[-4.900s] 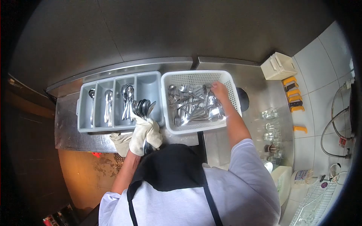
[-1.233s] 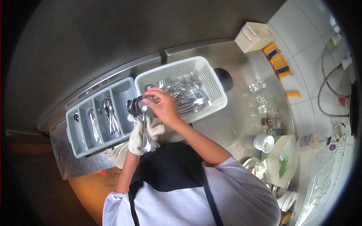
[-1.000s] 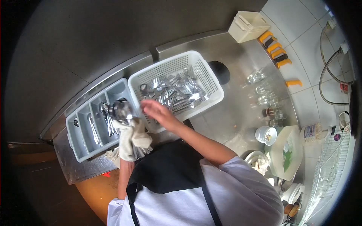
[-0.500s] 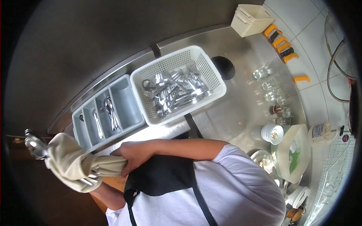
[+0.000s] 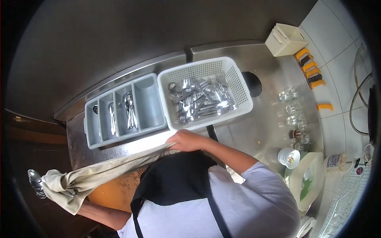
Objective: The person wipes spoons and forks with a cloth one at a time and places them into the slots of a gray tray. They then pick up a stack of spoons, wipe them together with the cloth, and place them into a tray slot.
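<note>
A long beige cloth (image 5: 119, 166) is stretched between my two hands. My right hand (image 5: 188, 140) is closed on its one end, close to the front rim of the white perforated basket (image 5: 241, 81). At the far left the other end wraps round my left hand, hiding its fingers; only the left forearm (image 5: 104, 214) shows. Several spoons (image 5: 35, 180) are gripped there, bowls sticking out past the cloth. Forks and other cutlery (image 5: 202, 97) lie jumbled in the basket. Beside it, a grey divided tray (image 5: 149, 101) has spoons (image 5: 130, 111) in some compartments.
Glasses (image 5: 293, 107) stand along the right of the steel counter (image 5: 238, 131), near stacked white bowls (image 5: 288, 158) and a pale tub (image 5: 321, 178). Orange-handled tools (image 5: 309, 67) line the tiled wall below cream containers (image 5: 285, 39). A dark round opening (image 5: 252, 84) is beside the basket.
My right hand has moved right and up, away from my left, pulling the bunched cloth out long. My left hand and the spoons have shifted slightly down. The whole view has shifted.
</note>
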Demonstrator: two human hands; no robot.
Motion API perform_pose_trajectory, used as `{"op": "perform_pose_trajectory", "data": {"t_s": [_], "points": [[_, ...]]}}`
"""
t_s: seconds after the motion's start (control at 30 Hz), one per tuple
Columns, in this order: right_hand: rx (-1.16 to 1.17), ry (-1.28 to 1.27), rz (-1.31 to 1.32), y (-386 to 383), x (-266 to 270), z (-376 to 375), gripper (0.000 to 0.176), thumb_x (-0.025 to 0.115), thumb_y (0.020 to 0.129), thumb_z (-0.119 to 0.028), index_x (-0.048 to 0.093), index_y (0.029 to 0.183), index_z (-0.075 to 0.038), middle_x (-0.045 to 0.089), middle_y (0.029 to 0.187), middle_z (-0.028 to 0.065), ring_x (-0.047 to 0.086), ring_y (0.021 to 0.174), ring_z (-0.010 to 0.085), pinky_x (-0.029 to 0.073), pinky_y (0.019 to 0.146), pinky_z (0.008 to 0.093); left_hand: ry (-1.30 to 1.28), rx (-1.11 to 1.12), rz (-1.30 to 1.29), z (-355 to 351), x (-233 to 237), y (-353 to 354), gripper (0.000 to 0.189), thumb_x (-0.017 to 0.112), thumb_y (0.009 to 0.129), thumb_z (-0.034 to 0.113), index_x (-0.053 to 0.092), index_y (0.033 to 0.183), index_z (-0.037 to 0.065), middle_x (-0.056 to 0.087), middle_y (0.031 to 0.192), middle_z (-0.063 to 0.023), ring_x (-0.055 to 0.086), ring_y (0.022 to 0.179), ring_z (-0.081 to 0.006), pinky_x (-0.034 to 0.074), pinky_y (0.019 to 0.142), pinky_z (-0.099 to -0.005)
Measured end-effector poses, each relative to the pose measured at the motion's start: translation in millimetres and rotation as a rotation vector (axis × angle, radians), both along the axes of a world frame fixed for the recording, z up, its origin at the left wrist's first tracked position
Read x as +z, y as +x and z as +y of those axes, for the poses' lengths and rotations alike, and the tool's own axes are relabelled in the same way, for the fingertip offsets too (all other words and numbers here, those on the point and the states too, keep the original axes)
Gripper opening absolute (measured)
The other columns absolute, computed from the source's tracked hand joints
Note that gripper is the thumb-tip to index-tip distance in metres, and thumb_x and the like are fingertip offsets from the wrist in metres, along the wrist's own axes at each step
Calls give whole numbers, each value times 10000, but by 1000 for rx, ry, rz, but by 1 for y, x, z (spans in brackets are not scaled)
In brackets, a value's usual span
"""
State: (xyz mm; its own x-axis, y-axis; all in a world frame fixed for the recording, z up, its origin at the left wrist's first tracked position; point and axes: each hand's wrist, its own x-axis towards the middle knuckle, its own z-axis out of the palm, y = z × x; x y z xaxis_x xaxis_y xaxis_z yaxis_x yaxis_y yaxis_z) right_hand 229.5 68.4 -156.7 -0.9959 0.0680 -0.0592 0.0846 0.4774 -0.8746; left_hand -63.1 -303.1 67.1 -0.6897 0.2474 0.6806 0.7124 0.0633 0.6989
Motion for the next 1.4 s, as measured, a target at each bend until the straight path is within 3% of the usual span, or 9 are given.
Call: {"op": "perform_pose_trajectory", "data": {"t_s": [0.17,0.27,0.43,0.57,0.7,0.83,1.03,1.27,1.4], "points": [[-7,-405,52,-5,76,18,325,678,982,-315,726,1068,-5,744,982,106,706,960,196,550,836,376,-23,120,-157,8,-48,-18,204,556,997,232,577,1037,34,554,937,-70,562,842,-180,478,734,-333],[-132,-1565,125,-5,43,22,402,645,993,-308,664,1231,15,699,1217,95,671,1096,193,543,964,350,-227,159,-105,29,-75,-18,197,584,996,197,599,1103,32,592,985,-80,601,876,-190,512,761,-340],[-297,-1330,-57,-38,-4,-46,481,577,1001,-159,525,1447,13,611,1398,132,623,1241,216,491,1098,395,-1302,572,838,83,-100,19,243,629,995,138,636,1212,30,655,1065,-96,666,932,-206,570,805,-351],[-377,-1550,142,-79,37,-68,496,551,1027,-266,506,1440,5,605,1395,178,630,1248,308,532,1059,470,-729,274,1008,60,-151,-2,153,652,925,80,674,1072,47,684,985,-84,699,939,-259,607,826,-375],[-248,-1947,149,-119,36,-88,477,528,1051,-297,517,1423,2,627,1361,181,643,1229,304,554,1039,450,-1942,100,1074,118,-109,-4,116,581,796,164,645,810,69,609,735,-83,618,636,-275,481,544,-484],[-562,-1285,211,-139,53,-102,531,579,1017,-300,502,1445,5,616,1370,167,633,1221,254,550,1017,407,-891,-522,145,110,-208,-23,120,560,865,34,640,776,49,612,742,-63,595,657,-169,473,567,-362],[-659,-596,100,-187,27,-117,295,465,1083,-199,685,1120,-6,723,1039,56,675,904,135,526,815,301,-65,-890,-1568,114,-119,11,92,636,952,74,689,909,12,657,811,-38,615,744,-109,499,619,-271],[-1158,-831,446,-195,35,-110,300,441,1107,-250,640,1025,-41,680,941,47,659,839,133,524,746,300,-652,-673,131,81,-166,5,61,664,861,99,664,833,44,640,791,-111,658,754,-217,485,624,-368],[-1008,-1045,166,-198,9,-156,302,390,1085,-191,614,1159,-3,685,1081,122,686,969,216,558,894,378,-1199,-397,184,81,-178,12,119,626,824,110,615,715,61,589,682,-116,654,677,-245,487,595,-378]]}}
